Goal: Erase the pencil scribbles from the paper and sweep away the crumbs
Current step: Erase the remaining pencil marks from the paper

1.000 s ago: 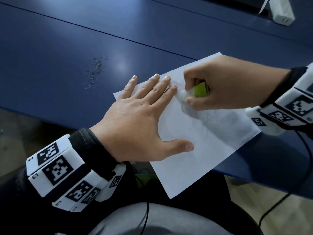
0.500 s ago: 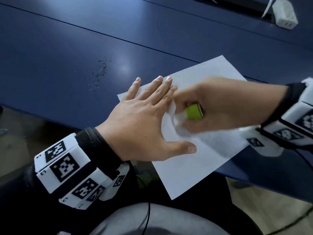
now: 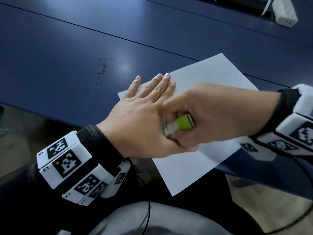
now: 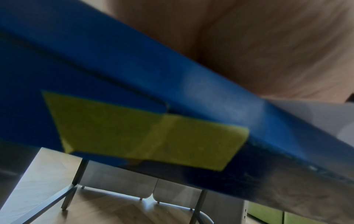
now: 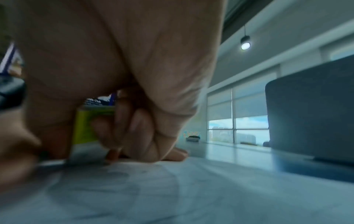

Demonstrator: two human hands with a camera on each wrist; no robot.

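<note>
A white sheet of paper (image 3: 211,78) lies at an angle on the blue table (image 3: 84,39), its near corner hanging over the front edge. My left hand (image 3: 145,116) lies flat on the sheet's left part, fingers straight and pressing it down. My right hand (image 3: 203,116) grips a white eraser with a green sleeve (image 3: 183,124) and holds its tip on the paper just beside my left hand. In the right wrist view the eraser (image 5: 86,125) stands between thumb and curled fingers, and faint grey pencil smudges (image 5: 99,184) show on the paper (image 5: 210,197).
A small pile of dark eraser crumbs (image 3: 100,70) lies on the table left of the paper. A white power adapter (image 3: 284,11) sits at the far right by a dark slot. Yellow tape (image 4: 145,133) sticks to the table's front edge.
My right hand has drawn the eraser down the paper toward me, from near my left fingertips to beside the base of my left thumb. The left hand has stayed in place.
</note>
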